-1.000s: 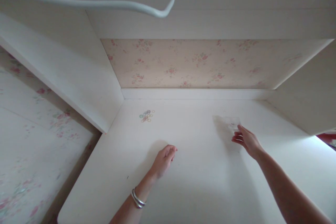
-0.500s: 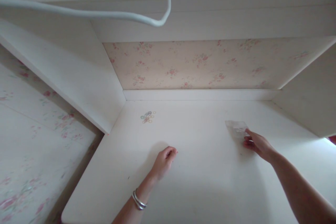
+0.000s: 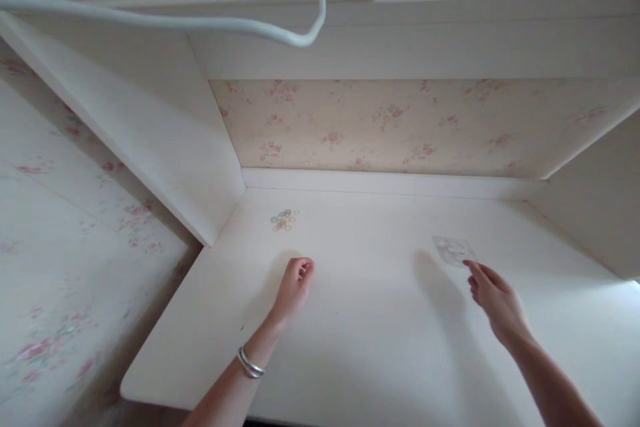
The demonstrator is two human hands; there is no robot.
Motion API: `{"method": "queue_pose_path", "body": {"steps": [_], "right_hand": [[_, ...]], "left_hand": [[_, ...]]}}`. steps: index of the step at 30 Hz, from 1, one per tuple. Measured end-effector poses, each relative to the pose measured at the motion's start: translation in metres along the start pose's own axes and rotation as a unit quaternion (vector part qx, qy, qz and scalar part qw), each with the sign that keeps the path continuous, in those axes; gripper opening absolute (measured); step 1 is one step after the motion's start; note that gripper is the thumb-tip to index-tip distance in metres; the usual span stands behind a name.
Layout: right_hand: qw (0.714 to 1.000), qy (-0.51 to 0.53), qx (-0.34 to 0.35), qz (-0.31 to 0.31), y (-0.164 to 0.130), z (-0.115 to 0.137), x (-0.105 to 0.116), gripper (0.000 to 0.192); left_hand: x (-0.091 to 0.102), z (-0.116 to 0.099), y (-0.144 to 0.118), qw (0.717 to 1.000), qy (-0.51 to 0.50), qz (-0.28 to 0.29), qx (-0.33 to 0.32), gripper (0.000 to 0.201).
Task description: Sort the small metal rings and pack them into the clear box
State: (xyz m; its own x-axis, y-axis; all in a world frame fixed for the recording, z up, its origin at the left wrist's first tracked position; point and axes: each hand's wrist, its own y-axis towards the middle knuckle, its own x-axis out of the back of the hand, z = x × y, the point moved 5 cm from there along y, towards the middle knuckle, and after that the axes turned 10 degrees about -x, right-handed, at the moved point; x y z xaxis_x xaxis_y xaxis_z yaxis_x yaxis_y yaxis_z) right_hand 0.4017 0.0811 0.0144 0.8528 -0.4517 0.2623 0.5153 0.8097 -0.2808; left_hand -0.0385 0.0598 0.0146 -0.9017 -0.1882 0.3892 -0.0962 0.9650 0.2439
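Note:
My right hand (image 3: 495, 297) is closed in a pinch, with thumb and forefinger at the near right corner of a small clear plastic bag (image 3: 450, 248). Some faint pale marks show on the bag; its contents, if any, cannot be made out. A shadow falls on the desk to the left of this hand, so it seems raised. My left hand (image 3: 295, 283) is held over the desk with its fingers curled together; anything inside them is hidden. Beyond it lies a loose cluster of small coloured rings (image 3: 283, 219), thin like little bands. Silver bangles (image 3: 250, 363) circle the left wrist.
The white desk (image 3: 350, 347) has a rounded front left corner. White side panels (image 3: 150, 127) and an overhead cabinet (image 3: 400, 43) frame it. A white bent tube or cable (image 3: 225, 25) crosses the upper view. Flowered wallpaper (image 3: 330, 127) covers the wall behind.
My left hand has shifted left and away from me, closer to the rings. My right hand has come slightly toward me, now at the bag's near corner. The view has tilted a little.

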Motion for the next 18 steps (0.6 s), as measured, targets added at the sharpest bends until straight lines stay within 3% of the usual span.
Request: {"method": "queue_pose_path", "body": {"steps": [2, 5, 8, 12, 18], "right_hand": [[0.997, -0.023, 0.005, 0.068, -0.027, -0.003, -0.024, 0.045], [0.991, -0.035, 0.025, 0.123, -0.059, -0.005, -0.055, 0.040], [0.989, -0.046, 0.046, 0.136, -0.081, -0.005, -0.084, 0.042], [0.976, -0.086, 0.076, 0.183, -0.107, -0.011, -0.122, 0.042], [0.987, -0.071, 0.064, 0.133, -0.112, -0.024, -0.126, 0.044]], "left_hand": [[0.012, 0.003, 0.019, 0.997, 0.070, -0.025, -0.030, 0.026], [0.025, 0.003, 0.054, 0.976, 0.198, -0.036, -0.084, 0.027], [0.030, 0.007, 0.086, 0.944, 0.325, -0.022, -0.062, 0.038], [0.031, 0.023, 0.114, 0.910, 0.415, 0.001, -0.012, 0.044], [0.019, 0.053, 0.133, 0.895, 0.443, 0.040, 0.017, 0.049]]}}
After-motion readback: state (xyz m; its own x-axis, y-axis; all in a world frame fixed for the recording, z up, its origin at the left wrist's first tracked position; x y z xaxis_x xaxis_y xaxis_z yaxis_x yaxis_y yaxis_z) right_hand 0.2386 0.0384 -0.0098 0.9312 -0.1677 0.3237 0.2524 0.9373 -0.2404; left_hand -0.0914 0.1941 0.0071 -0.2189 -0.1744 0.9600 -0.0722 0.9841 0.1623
